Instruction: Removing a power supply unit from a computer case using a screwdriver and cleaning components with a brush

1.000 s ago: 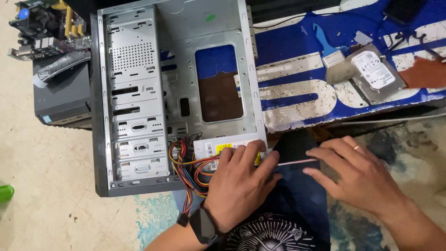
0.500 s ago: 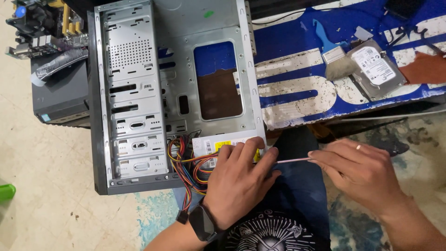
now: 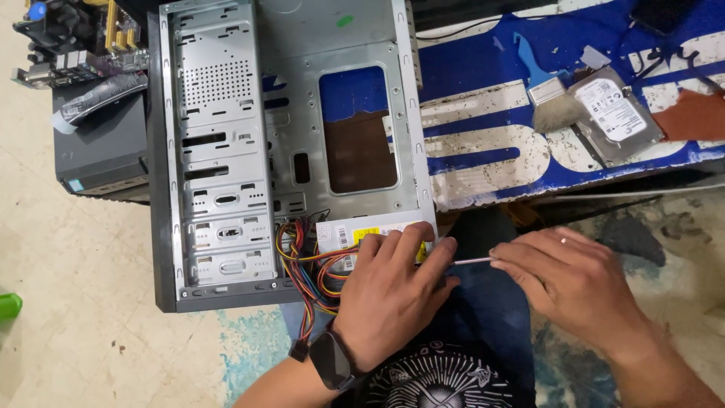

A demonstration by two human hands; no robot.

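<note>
My left hand [image 3: 393, 298] lies palm-down over the grey metal power supply box [image 3: 355, 234] in the near corner of the open grey steel computer case [image 3: 294, 151], fingers curled over its edge and pressing on it, not closed around anything. Just left of that hand a bundle of red, yellow and orange wires [image 3: 306, 283] loops out of the case. My right hand [image 3: 574, 283] is closed around the handle of a thin silver-shafted screwdriver [image 3: 470, 261]; the shaft runs from its fingertips across to the tips of my left fingers, at the case's edge. Beyond my right hand, on the worn blue and white painted table [image 3: 483, 151], sit a silver rectangular hard drive [image 3: 615, 113] and, just beside it, a blue-handled brush [image 3: 544, 94]. Far to the left of my left hand a black box [image 3: 102, 147] rests against the case.
</note>
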